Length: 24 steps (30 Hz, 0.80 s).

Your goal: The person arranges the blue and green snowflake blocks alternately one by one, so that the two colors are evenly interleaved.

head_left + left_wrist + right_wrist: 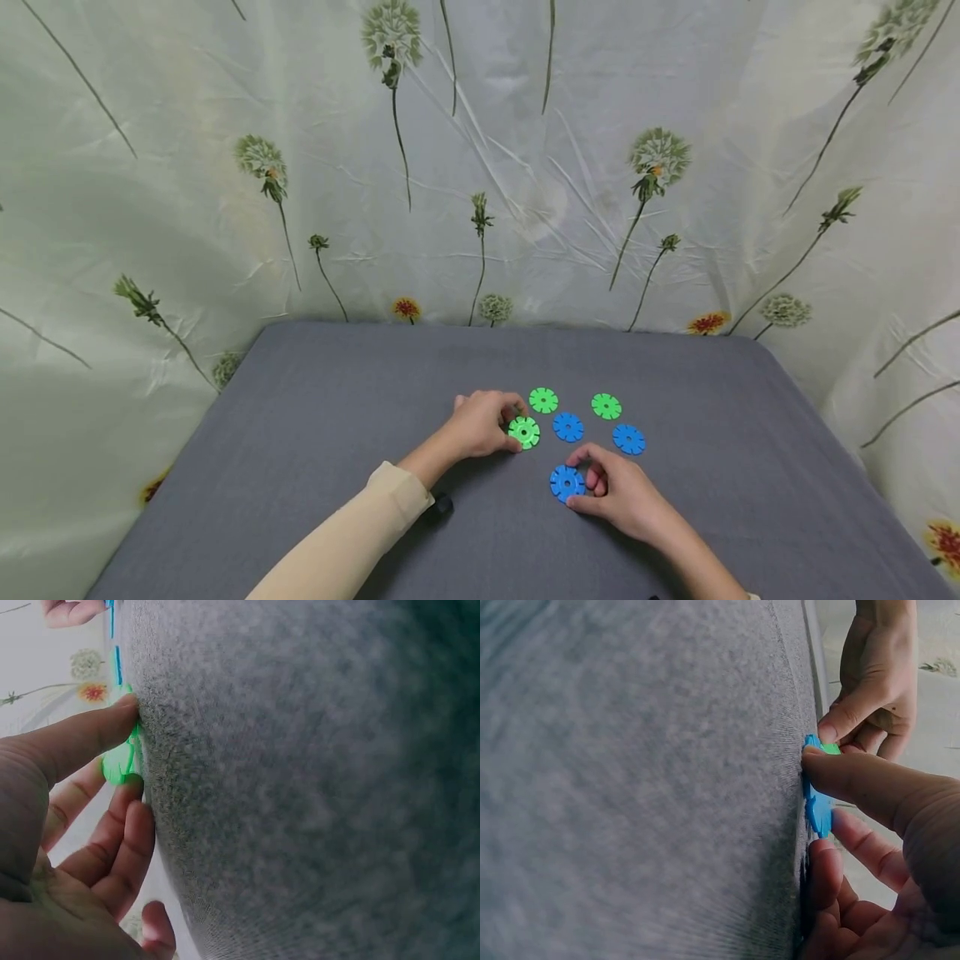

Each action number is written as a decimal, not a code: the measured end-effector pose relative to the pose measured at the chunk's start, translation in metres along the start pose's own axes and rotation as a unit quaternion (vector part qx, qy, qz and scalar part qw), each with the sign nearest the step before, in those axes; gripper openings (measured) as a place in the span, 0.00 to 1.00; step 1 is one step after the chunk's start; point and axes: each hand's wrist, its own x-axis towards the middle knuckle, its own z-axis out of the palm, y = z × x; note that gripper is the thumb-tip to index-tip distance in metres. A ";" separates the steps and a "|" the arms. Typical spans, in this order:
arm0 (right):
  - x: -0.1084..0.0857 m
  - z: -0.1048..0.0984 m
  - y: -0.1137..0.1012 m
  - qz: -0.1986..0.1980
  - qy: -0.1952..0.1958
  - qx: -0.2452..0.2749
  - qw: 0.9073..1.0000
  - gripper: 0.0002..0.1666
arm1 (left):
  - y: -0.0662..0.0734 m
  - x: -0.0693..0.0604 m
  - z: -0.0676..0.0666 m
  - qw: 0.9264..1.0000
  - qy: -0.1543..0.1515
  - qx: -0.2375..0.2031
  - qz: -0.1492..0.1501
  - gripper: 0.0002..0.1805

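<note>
Head view, lower centre: left hand point(483, 423) pinching bright-green notched round plastic disc point(530, 437), right hand point(621, 493) pinching blue notched round plastic disc point(560, 487); only here four loose green and blue discs point(561, 429) show whole, on grey cloth-covered worktop point(337, 400). Wrist views show held discs near edge-on, between thumb and fingers

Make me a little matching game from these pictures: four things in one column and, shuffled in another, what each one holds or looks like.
Things
1. Left hand
2. Right hand
3. Table covering
4. Hanging fabric behind the table

Descriptions
A. Patterned with flowers and stems
B. Holds a blue notched disc
C. Plain gray
D. Holds a green notched disc

Right pairs: 1-D, 2-B, 3-C, 4-A
</note>
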 end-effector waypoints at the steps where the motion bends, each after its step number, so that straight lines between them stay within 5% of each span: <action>1: 0.000 0.001 0.000 0.004 0.000 -0.001 1.000 0.24 | 0.000 0.000 0.000 1.000 -0.002 -0.005 0.003 0.21; 13: -0.001 -0.001 -0.002 -0.020 -0.010 -0.020 1.000 0.26 | -0.010 -0.001 -0.004 0.995 -0.045 -0.089 0.027 0.21; 24: 0.002 -0.001 -0.001 -0.033 -0.023 -0.025 0.999 0.25 | -0.034 -0.011 -0.032 0.991 -0.037 -0.128 0.001 0.21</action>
